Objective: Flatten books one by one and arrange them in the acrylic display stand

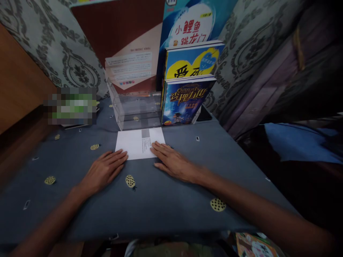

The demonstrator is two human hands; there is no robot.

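Note:
A white sheet or thin booklet (134,144) with a grey block and small print lies flat on the dark blue patterned cloth. My left hand (105,168) rests palm down with its fingertips on the sheet's lower left corner. On the right side of the sheet lie the fingers of my right hand (173,162), stretched out, with the thumb on the cloth. Neither hand grips anything. Just behind the sheet stands a clear stepped rack (118,110), with a dark blue book (184,101) upright at its right front.
Behind that book stand a blue and yellow book (194,59), a teal book (187,21) and a large brown one (125,32). A blurred-out green stack (72,106) sits at the back left. Blue fabric (302,142) lies beyond the table's right edge.

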